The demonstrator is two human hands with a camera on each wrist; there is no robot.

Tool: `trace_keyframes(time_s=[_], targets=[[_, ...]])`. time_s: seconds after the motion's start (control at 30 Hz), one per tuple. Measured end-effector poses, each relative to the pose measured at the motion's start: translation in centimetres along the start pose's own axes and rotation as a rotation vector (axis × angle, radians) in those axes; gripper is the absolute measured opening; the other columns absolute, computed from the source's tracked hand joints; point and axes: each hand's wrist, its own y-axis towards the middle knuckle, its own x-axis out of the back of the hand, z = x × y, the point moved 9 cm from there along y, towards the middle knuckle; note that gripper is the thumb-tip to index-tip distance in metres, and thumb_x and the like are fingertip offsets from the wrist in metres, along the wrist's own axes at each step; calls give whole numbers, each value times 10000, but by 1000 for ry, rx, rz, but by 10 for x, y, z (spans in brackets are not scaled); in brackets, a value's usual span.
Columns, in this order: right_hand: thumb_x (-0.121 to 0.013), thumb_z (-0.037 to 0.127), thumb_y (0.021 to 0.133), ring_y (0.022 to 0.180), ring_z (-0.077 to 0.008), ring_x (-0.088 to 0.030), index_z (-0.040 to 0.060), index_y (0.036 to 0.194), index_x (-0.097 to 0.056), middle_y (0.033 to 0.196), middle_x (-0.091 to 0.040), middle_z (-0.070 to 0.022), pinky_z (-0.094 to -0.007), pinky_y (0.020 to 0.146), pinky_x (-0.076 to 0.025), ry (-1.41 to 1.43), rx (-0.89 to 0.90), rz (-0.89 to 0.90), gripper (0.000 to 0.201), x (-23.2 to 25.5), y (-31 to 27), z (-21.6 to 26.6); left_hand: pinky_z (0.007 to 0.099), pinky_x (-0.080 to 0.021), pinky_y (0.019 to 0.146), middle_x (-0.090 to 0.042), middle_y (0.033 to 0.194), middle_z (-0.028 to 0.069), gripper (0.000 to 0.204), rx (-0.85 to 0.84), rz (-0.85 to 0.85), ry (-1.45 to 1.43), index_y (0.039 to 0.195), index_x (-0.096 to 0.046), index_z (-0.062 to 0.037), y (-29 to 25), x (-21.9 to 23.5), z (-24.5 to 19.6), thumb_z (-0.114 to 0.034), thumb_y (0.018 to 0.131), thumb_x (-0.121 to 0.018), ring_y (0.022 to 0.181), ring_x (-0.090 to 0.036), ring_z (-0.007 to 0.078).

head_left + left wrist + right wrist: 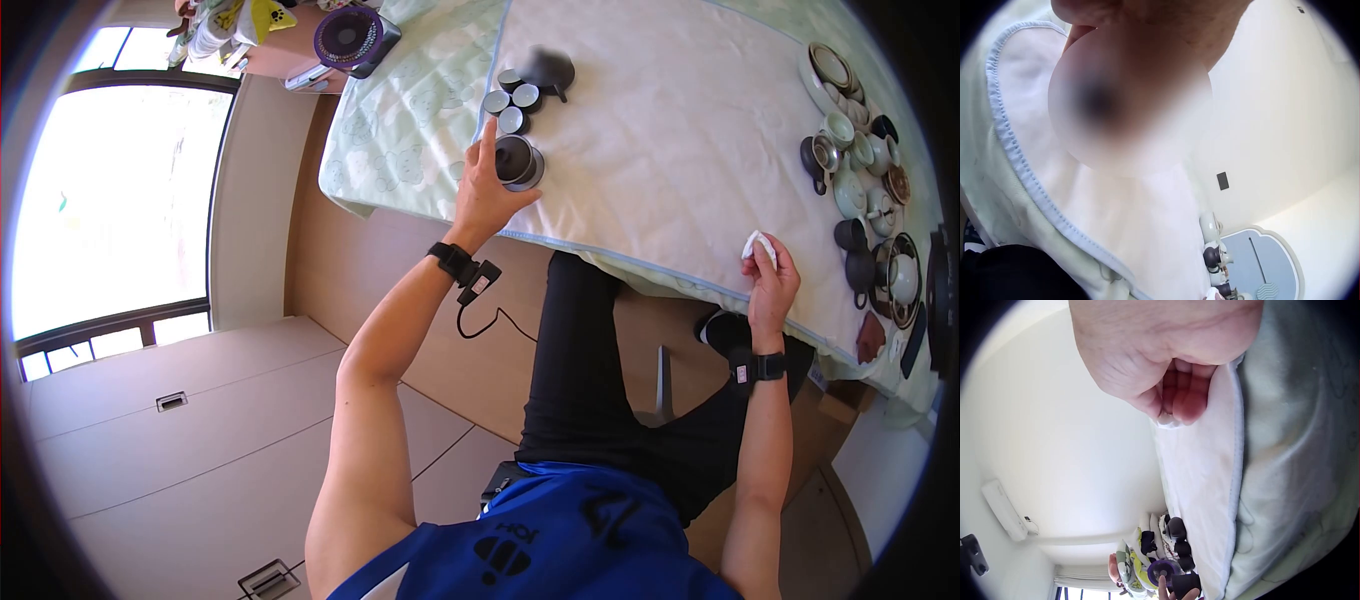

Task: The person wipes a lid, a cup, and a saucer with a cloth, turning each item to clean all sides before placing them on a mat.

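Note:
My left hand (485, 195) is at the table's near edge beside a dark lidded tea bowl (514, 158) on a saucer (537, 172). Its index finger runs straight along the bowl's left side, and the thumb points out below the saucer; the two are spread apart. A blurred patch covers most of this hand's work in the left wrist view. Several small dark cups with pale insides (512, 120) and a dark teapot (548, 70) stand just beyond the bowl. Over the right part of the mat, my right hand (773, 285) pinches a crumpled white tissue (757, 243) between thumb and fingers.
A white mat (640, 150) with blue edging covers much of the table. Crowded along the right side are teapots, cups and dishes, including a pale green cup (838, 128). A purple round fan-like device (348, 38) stands at the far left. A cord (485, 328) hangs from the left wrist.

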Motion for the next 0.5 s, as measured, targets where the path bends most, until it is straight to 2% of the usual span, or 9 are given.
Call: trace_keyframes(time_s=[0.2,0.5], targets=[[-737,111,1016,780,-86,-648,-17,1249,-715,972,-727,-32,-243,698,-531,0,1,-6,266,0,-1,1,473,-499,1115,-519,1462,246,1246,-44,-21,17,1677,-276,-129,2,1,-4,-230,653,-979,1331,-572,389],[-731,106,1018,775,-85,-646,-20,1245,-711,971,-724,-33,-239,689,-529,-18,17,-5,261,-2,-2,3,471,-512,1081,-577,1398,262,1131,55,118,104,1616,-383,-94,15,-4,-8,-290,657,-949,1269,-616,408]])
